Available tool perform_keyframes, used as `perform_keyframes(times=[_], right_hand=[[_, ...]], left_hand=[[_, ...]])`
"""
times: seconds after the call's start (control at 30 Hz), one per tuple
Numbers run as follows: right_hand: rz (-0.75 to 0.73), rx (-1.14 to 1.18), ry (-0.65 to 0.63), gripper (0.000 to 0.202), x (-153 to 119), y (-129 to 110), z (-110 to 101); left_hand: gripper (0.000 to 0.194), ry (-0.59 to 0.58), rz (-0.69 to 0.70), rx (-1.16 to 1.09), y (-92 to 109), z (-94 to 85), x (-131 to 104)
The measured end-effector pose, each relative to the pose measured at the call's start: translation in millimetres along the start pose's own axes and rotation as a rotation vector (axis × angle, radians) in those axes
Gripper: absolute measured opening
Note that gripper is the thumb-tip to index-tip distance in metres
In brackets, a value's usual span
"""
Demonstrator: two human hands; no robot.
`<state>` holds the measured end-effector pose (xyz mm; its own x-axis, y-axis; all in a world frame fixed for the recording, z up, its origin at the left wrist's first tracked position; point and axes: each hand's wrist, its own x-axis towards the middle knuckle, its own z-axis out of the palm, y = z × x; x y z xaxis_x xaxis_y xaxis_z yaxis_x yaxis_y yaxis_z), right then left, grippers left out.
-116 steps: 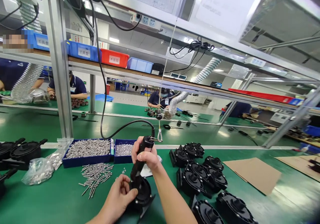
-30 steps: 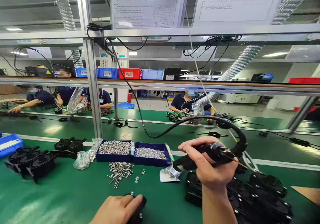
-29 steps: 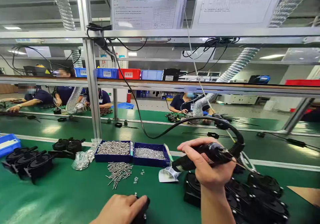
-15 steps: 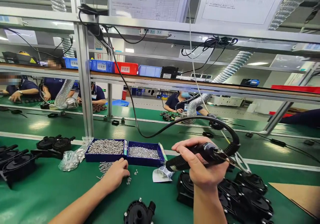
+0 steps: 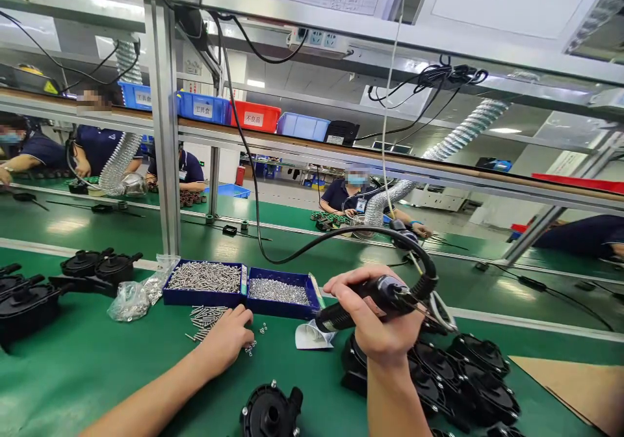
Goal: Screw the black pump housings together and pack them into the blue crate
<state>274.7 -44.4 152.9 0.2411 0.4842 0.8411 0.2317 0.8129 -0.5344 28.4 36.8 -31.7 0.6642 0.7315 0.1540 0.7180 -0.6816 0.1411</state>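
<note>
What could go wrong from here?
Loose nuts and screws by the left hand might get brushed apart or mixed. The cord looping from the driver in the right hand might snag when moved. The single black housing in front has no hand on it, so a bump could shift it.

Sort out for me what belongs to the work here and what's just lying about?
Seems part of the work:
Black corded tool, in the right hand
Loose metal pins and small nut-like pieces, by the left hand
Round black housing, in front, unheld

Seems just lying about:
Cardboard, right
Red bin, on the shelf
</note>
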Motion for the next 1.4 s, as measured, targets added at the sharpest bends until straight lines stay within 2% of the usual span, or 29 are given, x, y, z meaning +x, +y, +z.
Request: perform_keyframes(times=[0.13,0.3,0.47,0.67,0.8,0.9,1.0,1.1,1.23,1.4], right_hand=[[-0.03,-0.016,-0.043,0.007,-1,5,2],[0.017,-0.057,-0.06,0.007,-5,11,5],[0.003,-0.048,-0.096,0.008,-7,16,7],[0.039,-0.072,-0.133,0.008,-8,15,11],[0.05,-0.064,-0.117,0.009,-8,12,11],[0.037,-0.044,-0.108,0.008,-8,10,10],[0.063,-0.042,-0.094,0.009,-8,6,10],[0.067,-0.052,-0.127,0.009,-8,5,12],[0.2,0.222,-0.215,0.011,-8,10,15],[0.364,0.567,-0.333,0.026,-11,14,23]], left_hand=[[0.027,-0.005,-0.004,0.041,4,5.6,-2],[0.029,-0.031,-0.077,0.091,17,11.7,-4],[0.032,-0.045,-0.11,-0.095,18,10.1,-1],[0.035,-0.063,-0.181,-0.217,23,13.2,7],[0.028,-0.072,-0.274,-0.45,35,11.8,2],[0.017,-0.223,-0.351,-0.728,46,12.8,-4],[0.032,-0.458,-0.457,-0.955,50,17.0,-5],[0.045,-0.61,-0.538,-1.108,47,19.1,1],[0.051,-0.709,-0.601,-1.259,41,13.2,9],[0.06,-0.741,-0.598,-1.39,39,-5.5,5]])
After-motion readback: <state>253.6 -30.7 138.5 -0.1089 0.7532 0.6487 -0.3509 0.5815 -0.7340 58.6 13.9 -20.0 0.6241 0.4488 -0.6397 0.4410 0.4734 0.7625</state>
